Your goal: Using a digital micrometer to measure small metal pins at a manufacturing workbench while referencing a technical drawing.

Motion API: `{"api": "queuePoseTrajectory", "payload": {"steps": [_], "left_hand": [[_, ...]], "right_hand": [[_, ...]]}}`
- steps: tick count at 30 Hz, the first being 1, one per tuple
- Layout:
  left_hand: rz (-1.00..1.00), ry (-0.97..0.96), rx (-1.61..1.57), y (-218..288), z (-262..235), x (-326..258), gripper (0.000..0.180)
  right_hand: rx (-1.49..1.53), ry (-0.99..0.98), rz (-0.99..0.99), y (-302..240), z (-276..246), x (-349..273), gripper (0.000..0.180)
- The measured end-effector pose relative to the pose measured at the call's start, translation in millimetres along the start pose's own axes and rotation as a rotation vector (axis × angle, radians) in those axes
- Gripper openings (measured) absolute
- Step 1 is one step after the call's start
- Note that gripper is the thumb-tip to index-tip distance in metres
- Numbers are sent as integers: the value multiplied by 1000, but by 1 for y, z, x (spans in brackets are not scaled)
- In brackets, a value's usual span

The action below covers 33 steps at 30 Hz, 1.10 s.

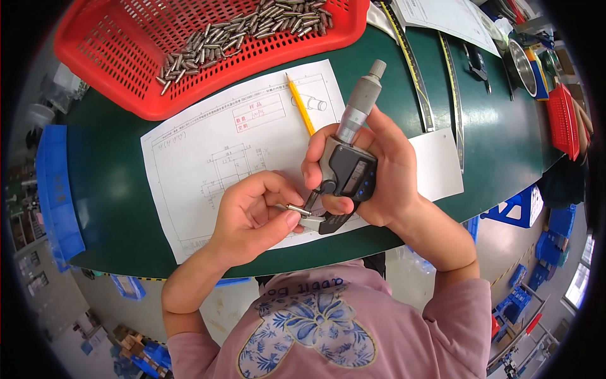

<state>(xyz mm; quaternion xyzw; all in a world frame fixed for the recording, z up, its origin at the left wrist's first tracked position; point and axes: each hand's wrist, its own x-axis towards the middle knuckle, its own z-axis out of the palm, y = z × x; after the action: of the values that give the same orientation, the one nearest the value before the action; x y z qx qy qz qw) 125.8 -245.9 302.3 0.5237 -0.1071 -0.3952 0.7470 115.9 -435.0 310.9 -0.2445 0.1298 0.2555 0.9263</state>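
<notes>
My right hand (388,161) is closed around a digital micrometer (355,165), its grey thimble pointing up and away and its frame toward me. Between the thumb and fingers of my left hand (255,211) is a small shiny metal pin (297,209). One end of the pin reaches the gap between the micrometer's measuring faces; whether both faces touch it I cannot tell. Under both hands lies a white technical drawing sheet (189,148) with printed outlines and a red stamped box. A yellow pencil (300,104) rests on the sheet, near the micrometer's thimble.
A red plastic basket (126,79) holding many metal pins (218,44) stands at the far left of the green table (113,189). Steel rulers (410,66), papers (442,22), a metal bowl (521,66) and a small red basket (563,120) are to the right. A blue bin (57,196) sits at the left edge.
</notes>
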Motion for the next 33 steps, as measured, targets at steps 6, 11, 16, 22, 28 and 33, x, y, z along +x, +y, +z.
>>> {"api": "queuePoseTrajectory", "payload": {"steps": [6,11,16,22,28,33], "left_hand": [[-17,-2,3,2,2,0,16],[-44,61,-7,5,5,-2,16],[-137,127,80,5,4,-4,13],[-42,85,55,5,2,-3,13],[52,41,49,1,3,-2,14],[91,-12,61,-1,0,-1,15]], "right_hand": [[-9,45,-18,-1,4,-2,71],[-16,69,-1,0,4,-2,71],[-64,18,-30,4,1,0,76],[-4,48,-50,3,2,0,73],[41,33,-7,0,0,0,73],[26,48,-12,-2,2,-2,74]]}}
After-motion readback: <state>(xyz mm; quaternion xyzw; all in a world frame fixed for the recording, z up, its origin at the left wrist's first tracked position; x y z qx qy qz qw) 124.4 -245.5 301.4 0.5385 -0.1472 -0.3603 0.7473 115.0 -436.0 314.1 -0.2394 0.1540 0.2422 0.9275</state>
